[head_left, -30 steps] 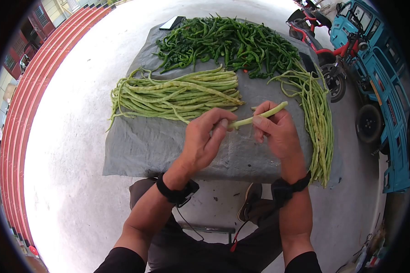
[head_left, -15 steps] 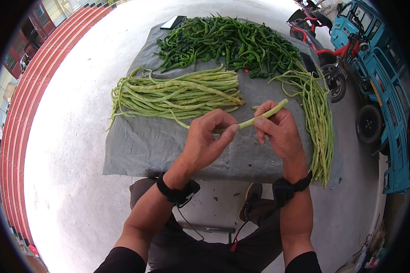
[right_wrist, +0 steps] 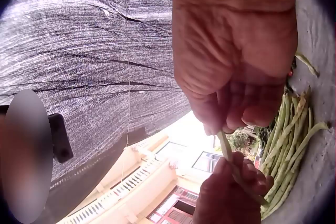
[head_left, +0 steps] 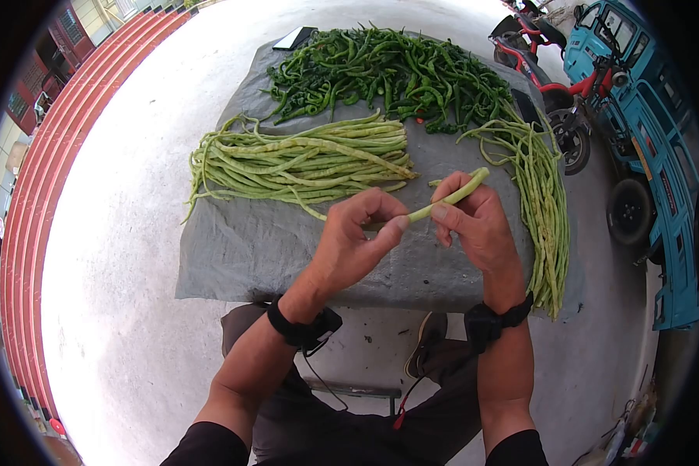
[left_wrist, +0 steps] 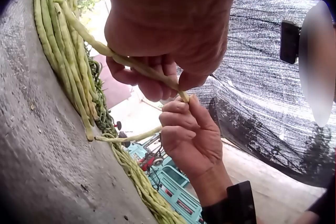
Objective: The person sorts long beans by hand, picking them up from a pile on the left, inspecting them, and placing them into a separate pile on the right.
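In the head view a pale green long bean [head_left: 475,182] runs between both hands above the grey sheet [head_left: 233,256]. My left hand [head_left: 356,227] pinches it between thumb and forefinger. My right hand [head_left: 478,225] pinches it close by, with a short end sticking out past the fingers. In the left wrist view the bean [left_wrist: 94,43] passes under the left palm to the right fingertips. Left of the hands lies a thick bundle of long beans [head_left: 303,159]. A second, thinner bundle [head_left: 544,225] lies along the sheet's right edge.
A heap of green chili peppers [head_left: 396,74] covers the far part of the sheet. A phone-like slab [head_left: 295,39] lies at the far left corner and a dark one [head_left: 526,110] at the right. A blue three-wheeled vehicle [head_left: 637,132] and a red bike [head_left: 551,81] stand at right.
The left thumb and forefinger have closed in along the bean, with the left hand shifting slightly right. The right hand's grip stays nearly the same, the bean's free end tilting a little higher.
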Demonstrator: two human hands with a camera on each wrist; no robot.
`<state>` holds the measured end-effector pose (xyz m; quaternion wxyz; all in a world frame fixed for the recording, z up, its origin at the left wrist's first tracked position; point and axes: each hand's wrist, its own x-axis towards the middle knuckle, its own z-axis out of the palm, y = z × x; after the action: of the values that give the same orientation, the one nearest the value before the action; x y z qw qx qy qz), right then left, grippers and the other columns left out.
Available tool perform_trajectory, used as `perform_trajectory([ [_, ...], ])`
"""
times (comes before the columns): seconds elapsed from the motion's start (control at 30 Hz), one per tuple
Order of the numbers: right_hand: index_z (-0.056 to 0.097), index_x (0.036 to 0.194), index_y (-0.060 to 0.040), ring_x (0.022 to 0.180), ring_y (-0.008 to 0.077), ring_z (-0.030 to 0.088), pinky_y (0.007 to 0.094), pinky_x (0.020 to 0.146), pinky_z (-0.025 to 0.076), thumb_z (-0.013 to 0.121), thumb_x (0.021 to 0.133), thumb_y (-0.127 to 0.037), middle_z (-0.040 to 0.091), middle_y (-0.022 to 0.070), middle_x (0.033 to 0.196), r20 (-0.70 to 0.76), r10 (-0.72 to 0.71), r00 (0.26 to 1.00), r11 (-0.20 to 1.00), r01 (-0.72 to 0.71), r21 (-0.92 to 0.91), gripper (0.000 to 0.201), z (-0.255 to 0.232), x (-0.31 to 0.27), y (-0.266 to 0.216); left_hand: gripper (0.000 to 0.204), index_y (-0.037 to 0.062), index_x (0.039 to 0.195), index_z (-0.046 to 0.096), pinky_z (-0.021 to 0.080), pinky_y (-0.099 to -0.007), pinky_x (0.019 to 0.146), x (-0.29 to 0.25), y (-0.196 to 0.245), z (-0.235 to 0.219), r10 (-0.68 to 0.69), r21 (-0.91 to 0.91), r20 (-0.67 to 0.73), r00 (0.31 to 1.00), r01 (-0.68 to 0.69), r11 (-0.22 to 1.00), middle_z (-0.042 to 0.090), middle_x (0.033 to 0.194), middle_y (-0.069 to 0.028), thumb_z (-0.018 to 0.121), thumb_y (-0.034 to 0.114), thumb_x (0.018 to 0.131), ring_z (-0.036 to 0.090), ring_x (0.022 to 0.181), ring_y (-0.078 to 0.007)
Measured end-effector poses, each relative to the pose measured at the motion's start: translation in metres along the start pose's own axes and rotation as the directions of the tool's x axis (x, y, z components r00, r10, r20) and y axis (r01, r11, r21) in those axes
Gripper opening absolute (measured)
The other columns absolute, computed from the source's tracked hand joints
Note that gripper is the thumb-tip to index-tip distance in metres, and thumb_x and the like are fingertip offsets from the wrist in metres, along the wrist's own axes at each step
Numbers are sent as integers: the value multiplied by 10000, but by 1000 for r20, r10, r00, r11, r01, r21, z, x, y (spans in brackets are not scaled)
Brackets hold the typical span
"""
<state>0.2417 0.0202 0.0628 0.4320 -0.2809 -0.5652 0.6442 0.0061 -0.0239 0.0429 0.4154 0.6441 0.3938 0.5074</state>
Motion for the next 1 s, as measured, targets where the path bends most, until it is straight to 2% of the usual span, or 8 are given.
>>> perform_trajectory([
  [0.17, 646, 1055, -21, 654, 77, 613, 254, 573, 504, 772, 1011, -116, 632, 10, 824, -22, 6, 1000, 1000, -7, -22, 164, 1, -2, -2, 159, -4, 1117, 742, 521, -270, 829, 0, 3, -1, -3, 46, 32, 999, 1, 999, 713, 979, 1, 681, 136, 1071, 627, 884, -76],
  [0.27, 664, 1061, -16, 647, 78, 615, 251, 574, 504, 775, 1005, -102, 641, 11, 813, -67, -3, 998, 1000, 3, -1, 151, -1, -4, -5, 231, -11, 1166, 741, 529, -273, 831, 0, 2, -4, -118, -141, 62, 991, 125, 982, 717, 1010, -15, 627, 180, 1102, 636, 904, -85],
  [0.37, 669, 1064, -13, 644, 78, 616, 249, 575, 504, 776, 1001, -88, 649, 15, 831, -104, -15, 994, 999, 19, 35, 145, -8, -6, -8, 243, -24, 1139, 733, 522, -281, 763, 2, -1, -4, -91, -178, 43, 995, 98, 979, 721, 966, -44, 595, 171, 1094, 635, 862, -104],
  [0.47, 666, 1067, -12, 647, 78, 616, 250, 574, 505, 773, 1001, -81, 652, 18, 858, -100, -29, 995, 998, 35, 52, 143, -14, -7, -10, 202, -14, 1136, 739, 518, -282, 780, 3, -2, -7, -103, -131, 75, 992, 112, 985, 722, 953, -29, 645, 156, 1080, 629, 868, -100],
  [0.67, 666, 1065, -10, 653, 77, 617, 252, 569, 506, 780, 998, -78, 646, 14, 852, -79, -27, 996, 998, 32, 54, 148, -14, -7, -11, 121, -3, 1073, 742, 513, -294, 807, 4, 3, -7, -32, -28, 83, 996, 35, 999, 721, 937, -5, 752, 111, 1034, 617, 864, -90],
  [0.77, 665, 1067, -9, 653, 77, 617, 252, 568, 506, 780, 999, -84, 646, 14, 850, -70, -23, 997, 998, 27, 51, 154, -13, -7, -13, 105, -4, 1047, 736, 514, -295, 807, 4, 5, -7, -51, -32, 82, 995, 53, 998, 716, 931, -5, 749, 98, 1032, 616, 865, -88],
  [0.9, 659, 1094, -12, 649, 75, 614, 250, 563, 506, 790, 988, -75, 655, 12, 855, -72, -18, 997, 995, 25, 94, 180, -10, -6, -10, 177, 6, 1097, 726, 509, -246, 747, 2, -3, -5, -64, -64, 86, 994, 70, 995, 685, 945, 11, 731, 182, 1075, 599, 821, -63],
  [1.0, 651, 1114, -25, 656, 67, 608, 241, 558, 501, 808, 973, -53, 660, 5, 860, -26, 38, 999, 998, -37, 51, 213, 4, -4, -8, 179, 7, 1115, 708, 525, -245, 745, 2, -5, -2, -72, -112, 72, 995, 80, 990, 691, 967, 3, 727, 182, 1084, 611, 826, -64],
])
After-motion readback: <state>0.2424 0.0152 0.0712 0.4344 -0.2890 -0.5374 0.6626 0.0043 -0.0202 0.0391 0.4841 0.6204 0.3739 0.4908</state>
